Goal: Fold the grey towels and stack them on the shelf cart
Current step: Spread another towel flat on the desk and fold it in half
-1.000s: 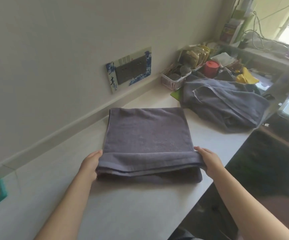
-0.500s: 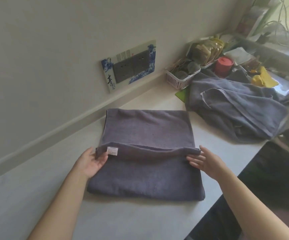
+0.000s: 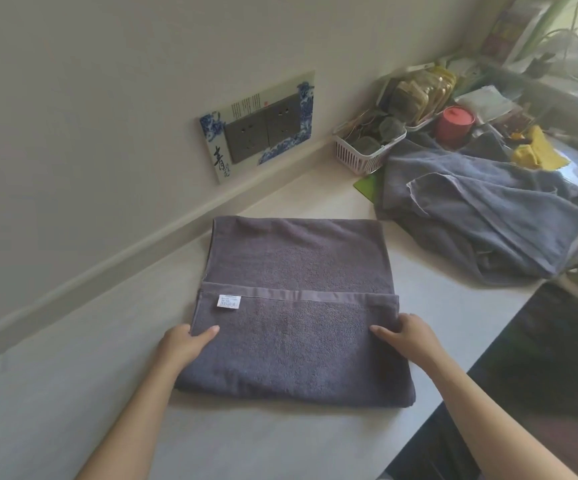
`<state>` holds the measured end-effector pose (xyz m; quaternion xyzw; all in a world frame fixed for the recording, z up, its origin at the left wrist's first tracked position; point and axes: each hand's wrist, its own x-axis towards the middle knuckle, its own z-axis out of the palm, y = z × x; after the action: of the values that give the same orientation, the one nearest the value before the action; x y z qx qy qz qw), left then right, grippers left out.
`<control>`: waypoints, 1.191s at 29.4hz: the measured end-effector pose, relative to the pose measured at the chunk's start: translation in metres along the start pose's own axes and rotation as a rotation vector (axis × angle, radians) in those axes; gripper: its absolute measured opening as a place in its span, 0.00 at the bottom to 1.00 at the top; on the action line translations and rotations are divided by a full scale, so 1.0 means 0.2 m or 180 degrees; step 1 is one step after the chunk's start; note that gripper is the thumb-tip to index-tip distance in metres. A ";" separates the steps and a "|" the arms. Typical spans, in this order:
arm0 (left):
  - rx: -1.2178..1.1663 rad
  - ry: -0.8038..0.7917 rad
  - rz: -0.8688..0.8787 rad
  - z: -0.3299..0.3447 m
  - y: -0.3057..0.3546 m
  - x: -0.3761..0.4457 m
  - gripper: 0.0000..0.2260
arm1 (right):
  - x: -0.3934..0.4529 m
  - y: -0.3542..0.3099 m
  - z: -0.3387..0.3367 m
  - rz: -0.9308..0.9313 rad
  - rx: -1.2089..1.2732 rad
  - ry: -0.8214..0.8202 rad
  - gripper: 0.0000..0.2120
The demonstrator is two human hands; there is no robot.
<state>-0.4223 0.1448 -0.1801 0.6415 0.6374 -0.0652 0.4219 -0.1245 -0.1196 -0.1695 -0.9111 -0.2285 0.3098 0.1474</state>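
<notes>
1. The grey towel (image 3: 298, 306) I'm folding lies flat on the white countertop (image 3: 107, 375), close to the wall. The near part is flapped over the far part, so a hemmed edge band runs across the middle, and a small white care label (image 3: 229, 302) sits near the left end of that band.

2. My left hand (image 3: 185, 344) is on the left edge of the folded flap. The thumb lies on top of the cloth and the other fingers are tucked at or under the edge, so it looks like a pinch on that side.

3. My right hand (image 3: 407, 336) does the same at the right edge: thumb on top pointing inward, fingers curled around the side of the flap.

4. Further along the counter to the right there's a crumpled heap of unfolded grey towels (image 3: 471, 216), well apart from the one I'm on.

5. Behind that heap: a white slotted basket (image 3: 360, 152) with dark round things in it, a red lidded container (image 3: 453, 124), and something yellow (image 3: 533, 152) that I can't identify.

6. On the wall there's a double socket panel (image 3: 263, 131) with a blue and white decorative surround.

7. I can't see any shelf cart from here.
</notes>
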 end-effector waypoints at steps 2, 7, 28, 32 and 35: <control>-0.0198 0.0111 0.0082 0.02 -0.04 -0.06 0.16 | -0.07 0.00 0.00 0.0071 0.0084 0.0007 0.20; -0.0525 0.0712 0.0581 0.08 -0.12 -0.21 0.18 | -0.26 0.01 0.07 0.0280 0.0714 0.0312 0.19; -0.0932 0.1292 -0.0794 0.08 -0.75 -0.65 0.24 | -0.26 -0.42 0.34 -0.0602 -0.0042 -0.0061 0.15; -0.1558 0.1410 -0.0410 0.05 -0.76 -0.67 0.19 | -0.30 -0.45 0.31 -0.0844 0.0165 0.0003 0.12; -0.1766 0.1582 -0.0014 0.05 -0.78 -0.73 0.20 | -0.32 -0.41 0.28 -0.0868 0.0560 0.0239 0.12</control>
<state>-0.5813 0.0010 -0.1668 0.4976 0.7151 0.2670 0.4119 -0.2305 -0.0752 -0.1466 -0.8661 -0.3163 0.2714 0.2758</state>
